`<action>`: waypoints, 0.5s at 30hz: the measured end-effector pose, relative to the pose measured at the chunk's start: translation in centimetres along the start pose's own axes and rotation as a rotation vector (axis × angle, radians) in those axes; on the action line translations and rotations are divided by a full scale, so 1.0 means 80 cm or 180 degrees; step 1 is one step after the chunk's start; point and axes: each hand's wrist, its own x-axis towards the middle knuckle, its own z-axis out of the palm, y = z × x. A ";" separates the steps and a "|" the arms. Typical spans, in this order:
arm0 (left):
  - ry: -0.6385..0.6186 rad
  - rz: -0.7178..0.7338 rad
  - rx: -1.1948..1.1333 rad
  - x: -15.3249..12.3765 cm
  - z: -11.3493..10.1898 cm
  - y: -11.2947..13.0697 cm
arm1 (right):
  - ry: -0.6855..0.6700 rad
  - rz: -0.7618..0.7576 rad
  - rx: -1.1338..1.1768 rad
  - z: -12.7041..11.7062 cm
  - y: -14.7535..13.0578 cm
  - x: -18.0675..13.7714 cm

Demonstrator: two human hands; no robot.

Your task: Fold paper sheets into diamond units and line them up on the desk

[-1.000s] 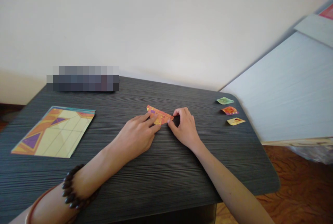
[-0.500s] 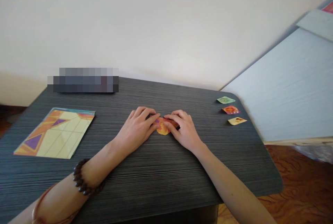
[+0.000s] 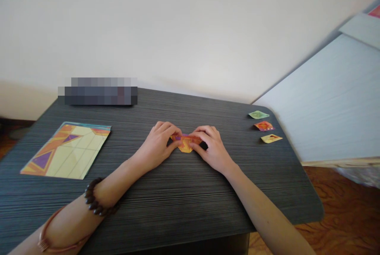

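Note:
A small folded piece of orange, yellow and purple paper (image 3: 185,143) lies on the dark striped table (image 3: 184,207) near its middle. My left hand (image 3: 158,143) pinches its left end, fingers curled and pressed down on it. From the other side my right hand (image 3: 211,146) grips the right end the same way. The two sets of fingertips nearly meet over the paper, hiding most of it. A dark bead bracelet and a thin cord circle my left wrist.
A patterned paper sheet (image 3: 69,150) lies flat at the table's left. Three small folded paper pieces, green (image 3: 259,115), orange (image 3: 264,126) and yellow (image 3: 271,138), sit by the right edge. A pale board (image 3: 335,101) leans beside the table on the right.
The paper was a longer strip a second ago; both hands have closed in over it and it now looks shorter and folded between the fingertips.

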 end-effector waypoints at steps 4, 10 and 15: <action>-0.0052 0.0001 -0.0135 0.002 -0.004 -0.002 | -0.0048 -0.0062 -0.0033 0.001 -0.001 0.002; -0.0138 0.0320 0.0042 0.004 -0.007 -0.015 | -0.0149 -0.0046 0.0111 0.001 0.002 0.004; -0.0128 0.0704 0.0395 0.002 -0.012 -0.016 | -0.0039 0.0005 -0.0053 0.005 0.008 0.001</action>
